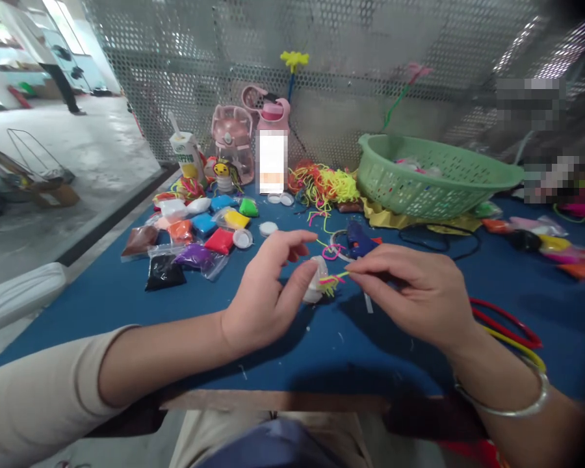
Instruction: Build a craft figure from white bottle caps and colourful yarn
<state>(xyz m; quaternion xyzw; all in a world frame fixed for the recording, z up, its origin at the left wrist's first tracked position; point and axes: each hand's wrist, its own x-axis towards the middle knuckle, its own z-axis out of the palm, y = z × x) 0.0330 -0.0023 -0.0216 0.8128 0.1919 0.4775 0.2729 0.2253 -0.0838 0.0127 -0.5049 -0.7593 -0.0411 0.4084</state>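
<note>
The right hand, right of centre in the frame, pinches a yellow-green strand between thumb and fingertips. The left hand, near the middle, is loosely curved, its thumb apart from the fingers; whether the thumb touches the small white bottle just beside it, I cannot tell. That bottle sits tilted at the centre of the frame, a tuft of yellow and pink strands at its right side and a pink loop of cord just above. Behind the right hand's fingertips lies a blue tool. Red and yellow bendy rods lie on the blue counter near the right wrist. Left of centre, coloured packets are grouped together, with a black packet and a purple packet nearest the viewer and a round white lid beside the red packet. Farther back come a heap of orange and yellow yarn, a pink bottle at upper centre, and a green basket at upper right. A perforated metal panel rises behind, while a person stands in the upper left.
</note>
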